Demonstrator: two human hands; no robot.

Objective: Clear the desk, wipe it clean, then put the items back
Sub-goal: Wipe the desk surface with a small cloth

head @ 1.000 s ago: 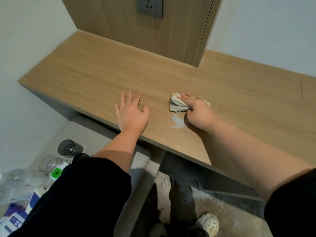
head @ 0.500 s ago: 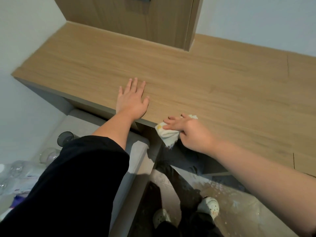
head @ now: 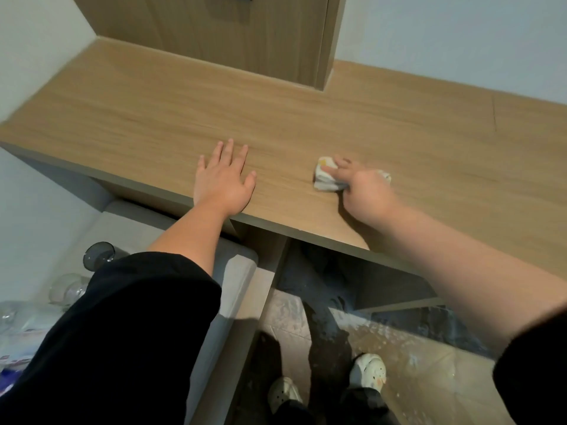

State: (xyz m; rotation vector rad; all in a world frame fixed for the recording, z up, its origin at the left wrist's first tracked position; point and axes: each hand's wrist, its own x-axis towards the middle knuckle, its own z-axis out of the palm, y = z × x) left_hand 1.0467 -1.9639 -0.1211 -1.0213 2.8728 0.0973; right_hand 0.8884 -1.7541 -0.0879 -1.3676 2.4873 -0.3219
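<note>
While my right hand (head: 366, 196) presses the crumpled white cloth with a yellow mark (head: 326, 178) against the light wood-grain desk top (head: 153, 118), the wiping step is, by my judgement, in progress. My fingers are curled over the cloth, gripping it against the surface near the front edge, at about 5 o'clock on the visible desk top. My left hand (head: 224, 182) lies flat and open, fingers spread, palm down at about 6 o'clock, holding nothing; it appears to brace my body.

Status of step one: complete as far as visible. No items stand on the desk top. Removed items sit on a grey padded seat (head: 236, 271) at 8 o'clock below the desk: a dark smoked-glass tumbler (head: 98, 256), a clear glass vessel (head: 66, 291), and further packaging at the frame edge, too blurred to identify.

Status of step two: partial. The cloth occupies the near centre; whether the far strip at 12 o'clock and the right section at 3 o'clock are wiped cannot be determined.

Status of step three: not started. All items remain to be returned.
</note>
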